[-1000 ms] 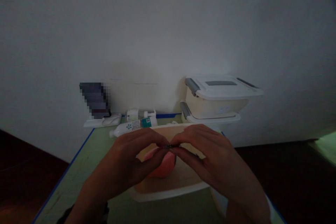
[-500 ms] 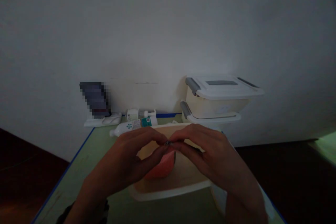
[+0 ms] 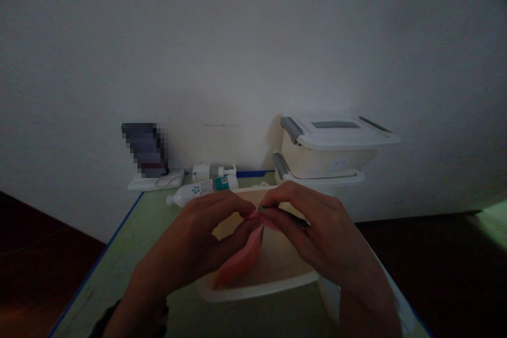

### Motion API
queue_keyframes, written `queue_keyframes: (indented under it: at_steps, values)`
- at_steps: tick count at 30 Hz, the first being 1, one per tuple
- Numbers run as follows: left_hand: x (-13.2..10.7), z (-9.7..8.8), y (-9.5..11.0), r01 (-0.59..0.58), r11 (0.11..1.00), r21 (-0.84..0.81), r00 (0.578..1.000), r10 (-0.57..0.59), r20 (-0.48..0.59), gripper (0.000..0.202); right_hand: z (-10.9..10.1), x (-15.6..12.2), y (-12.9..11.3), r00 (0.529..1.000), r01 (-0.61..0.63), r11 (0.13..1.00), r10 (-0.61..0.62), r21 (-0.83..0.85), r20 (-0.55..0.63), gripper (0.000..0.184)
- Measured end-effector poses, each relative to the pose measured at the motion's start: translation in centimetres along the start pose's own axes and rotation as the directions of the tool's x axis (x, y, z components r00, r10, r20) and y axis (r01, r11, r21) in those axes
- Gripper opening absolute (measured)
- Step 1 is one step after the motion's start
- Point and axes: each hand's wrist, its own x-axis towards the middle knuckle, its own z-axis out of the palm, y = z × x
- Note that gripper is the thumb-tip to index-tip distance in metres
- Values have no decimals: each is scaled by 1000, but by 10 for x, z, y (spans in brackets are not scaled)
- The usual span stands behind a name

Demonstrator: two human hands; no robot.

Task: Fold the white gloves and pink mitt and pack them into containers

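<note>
My left hand (image 3: 206,232) pinches the upper end of a soft pink piece, which looks like fabric (image 3: 241,261), between thumb and fingertips. The pink piece hangs down inside a cream plastic bin (image 3: 273,289). Close against those fingertips, my right hand (image 3: 312,227) pinches a thin dark piece with small dots on its tip (image 3: 261,208); its dark body runs back toward the palm. Both hands are above the bin. Whether the dark piece is joined to the pink one I cannot tell.
Behind the bin lie a white bottle with a green label (image 3: 206,188) and a smaller white bottle (image 3: 206,171). A blurred-out device (image 3: 144,150) stands on a white base at the left. Stacked lidded boxes (image 3: 328,161) stand at the back right of the green table (image 3: 134,232).
The fingertips have drawn slightly apart, the right ones rising a little. The dotted tip now shows at the right fingertips, and the pink piece is stretched longer and narrower.
</note>
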Motion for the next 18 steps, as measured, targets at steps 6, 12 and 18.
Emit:
queue_keyframes:
  at_steps: [6, 12, 18]
  values:
    - [1, 2, -5, 39, 999, 12, 997, -40, 61, 5, -11, -5, 9, 966, -85, 996, 86, 15, -243, 6]
    - [3, 3, -16, 106, 994, -28, 983, -101, 154, 7, -19, -8, 26, 810, -103, 974, 199, 199, -552, 3]
    - [1, 2, -28, 220, 968, -119, 957, -191, 218, 14, -29, -8, 40, 677, -125, 958, 272, 258, -684, 4]
